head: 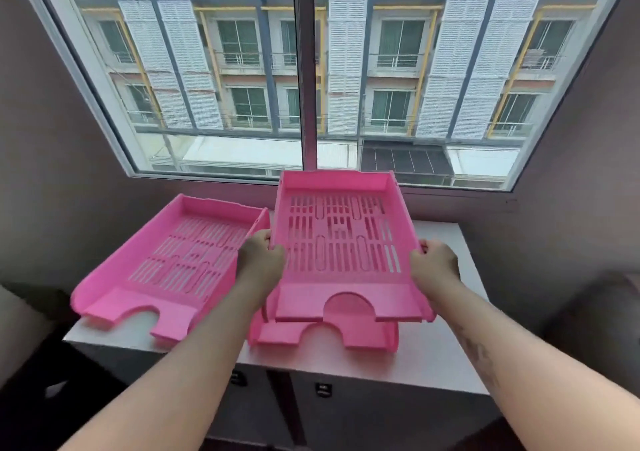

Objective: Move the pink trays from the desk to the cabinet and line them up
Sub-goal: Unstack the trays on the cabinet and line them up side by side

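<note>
Upper pink tray (343, 242) held tilted above lower pink tray (325, 338) on cabinet top (433, 357); left hand (259, 263) grip closed at 9 o'clock wall, right hand (434, 263) at 3 o'clock; third tray (166, 270) parked at 9 o'clock

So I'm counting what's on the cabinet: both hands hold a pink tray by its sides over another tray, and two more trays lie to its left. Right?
Not quite. The head view shows one tray lying to the left, not two. The rest holds: the left hand and right hand grip the held tray by its sides, over a lower tray on the cabinet.
</note>
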`<state>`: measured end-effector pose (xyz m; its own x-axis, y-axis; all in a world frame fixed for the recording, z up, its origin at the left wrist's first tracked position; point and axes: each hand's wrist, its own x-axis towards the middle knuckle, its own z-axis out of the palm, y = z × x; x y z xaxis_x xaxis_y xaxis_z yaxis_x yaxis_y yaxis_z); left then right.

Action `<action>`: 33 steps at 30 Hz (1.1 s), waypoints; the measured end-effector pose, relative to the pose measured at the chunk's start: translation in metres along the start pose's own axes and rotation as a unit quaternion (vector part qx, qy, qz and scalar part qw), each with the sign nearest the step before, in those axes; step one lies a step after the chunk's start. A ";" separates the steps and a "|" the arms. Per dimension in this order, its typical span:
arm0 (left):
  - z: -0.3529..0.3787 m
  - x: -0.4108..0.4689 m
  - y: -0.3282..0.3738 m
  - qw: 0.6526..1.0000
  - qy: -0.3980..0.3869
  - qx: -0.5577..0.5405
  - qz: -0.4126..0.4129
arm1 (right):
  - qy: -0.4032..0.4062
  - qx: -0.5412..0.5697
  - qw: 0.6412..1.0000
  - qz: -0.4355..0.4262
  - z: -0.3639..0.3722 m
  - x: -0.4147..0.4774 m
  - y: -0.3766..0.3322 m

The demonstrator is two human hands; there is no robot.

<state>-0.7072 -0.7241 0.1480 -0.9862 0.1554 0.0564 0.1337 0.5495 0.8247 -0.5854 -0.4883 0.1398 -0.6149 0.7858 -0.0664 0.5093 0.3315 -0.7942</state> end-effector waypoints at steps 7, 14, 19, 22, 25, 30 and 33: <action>0.089 -0.047 0.058 0.996 -0.048 -0.072 -0.008 | 0.069 -0.069 0.995 -0.007 -0.104 0.050 0.045; 0.141 -0.079 0.063 0.988 -0.132 -0.074 0.021 | 0.087 -0.085 0.992 0.018 -0.165 0.076 0.122; 0.139 -0.084 -0.001 0.979 -0.139 0.146 -0.012 | 0.070 -0.054 0.995 0.055 -0.154 0.074 0.158; 0.138 -0.090 -0.029 0.959 -0.161 0.234 -0.003 | 0.059 -0.043 0.994 0.077 -0.137 0.069 0.173; 0.140 -0.093 -0.043 0.938 -0.170 0.301 0.026 | 0.051 -0.047 0.994 0.086 -0.122 0.064 0.181; 0.144 -0.093 -0.047 0.938 -0.153 0.306 0.058 | 0.044 -0.178 0.983 -0.013 -0.108 0.058 0.168; 0.144 -0.091 -0.050 0.936 -0.148 0.313 0.063 | -0.033 -0.258 0.952 -0.164 -0.086 0.034 0.144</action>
<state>-0.6100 -0.6475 0.0203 -0.9009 0.4214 -0.1042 0.3696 0.8705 0.3250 -0.4807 -0.3689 0.0749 -0.8191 0.5676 0.0830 0.5011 0.7784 -0.3781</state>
